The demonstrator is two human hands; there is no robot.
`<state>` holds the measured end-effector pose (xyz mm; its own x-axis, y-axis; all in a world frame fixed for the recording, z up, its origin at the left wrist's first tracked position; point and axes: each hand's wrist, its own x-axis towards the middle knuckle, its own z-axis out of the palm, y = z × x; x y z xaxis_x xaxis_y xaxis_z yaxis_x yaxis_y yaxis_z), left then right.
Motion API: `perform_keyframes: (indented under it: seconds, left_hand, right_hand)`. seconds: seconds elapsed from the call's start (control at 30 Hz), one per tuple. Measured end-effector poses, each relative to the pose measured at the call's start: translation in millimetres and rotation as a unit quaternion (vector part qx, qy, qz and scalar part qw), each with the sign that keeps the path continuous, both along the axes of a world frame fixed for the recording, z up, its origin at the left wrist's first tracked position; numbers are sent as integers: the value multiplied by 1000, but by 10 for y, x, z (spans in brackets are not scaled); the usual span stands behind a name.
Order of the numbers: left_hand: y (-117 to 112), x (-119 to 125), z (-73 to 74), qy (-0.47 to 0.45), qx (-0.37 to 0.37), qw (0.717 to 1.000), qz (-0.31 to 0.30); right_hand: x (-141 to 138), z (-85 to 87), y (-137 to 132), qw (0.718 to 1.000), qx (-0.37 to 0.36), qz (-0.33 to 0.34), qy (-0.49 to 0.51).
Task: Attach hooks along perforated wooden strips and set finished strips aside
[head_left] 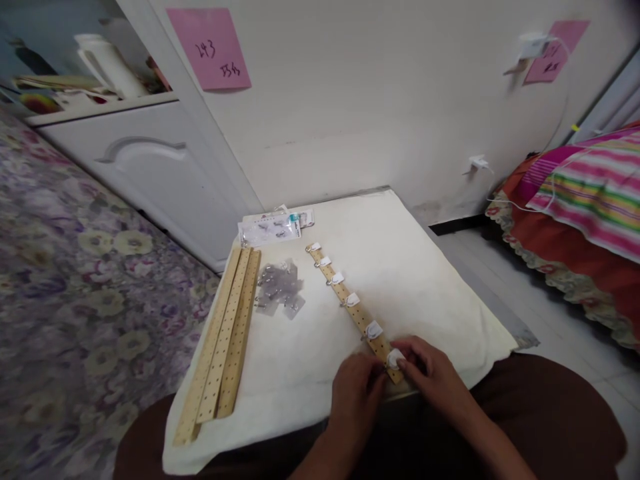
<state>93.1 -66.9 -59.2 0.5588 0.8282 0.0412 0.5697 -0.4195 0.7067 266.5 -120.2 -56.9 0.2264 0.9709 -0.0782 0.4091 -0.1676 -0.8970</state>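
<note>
A perforated wooden strip (345, 297) lies slantwise on a white cloth (415, 267), with several small clear hooks (337, 278) fixed along it. At its near end my right hand (430, 373) pinches a clear hook (395, 359) against the wood. My left hand (356, 393) is curled just left of that end, fingertips touching the strip.
A loose pile of clear hooks (279, 288) lies mid-cloth, with plastic packets (273, 227) behind it. More perforated strips (223, 333) lie along the cloth's left edge. A flowered bedspread (75, 280) is left, a white cabinet (150, 173) behind, striped bedding (595, 187) right.
</note>
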Motion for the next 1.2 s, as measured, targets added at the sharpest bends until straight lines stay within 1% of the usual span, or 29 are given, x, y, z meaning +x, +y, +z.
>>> perform_keyframes:
  seconds: [0.13,0.3,0.5,0.77,0.83,1.0,1.2]
  left_hand:
    - [4,10,18,5,17,1000,-9]
    - [20,14,1,4,25,1000,-13]
    - [17,-1,-6,4,24,1000,-19]
    - [4,-10,35,-5,9,1000,-10]
    - [9,-12,38,-16,16,1000,-13]
    - [35,-11,46,-24,47,997,-47]
    - [39,1,30,-14,63,997,-53]
  right_hand:
    - [-5,-13,-6,1000,2,3,5]
    - [2,-46,-14,1000,11,8,2]
    - [2,-25,-19,1000,12,12,-5]
    - [-16,-12,-21,1000,16,11,-21]
    - [-22,-13,-22,1000,16,11,-20]
    - [-34,2,-19,999,23,11,-22]
    - [-23,-3,-14,999,23,14,-28]
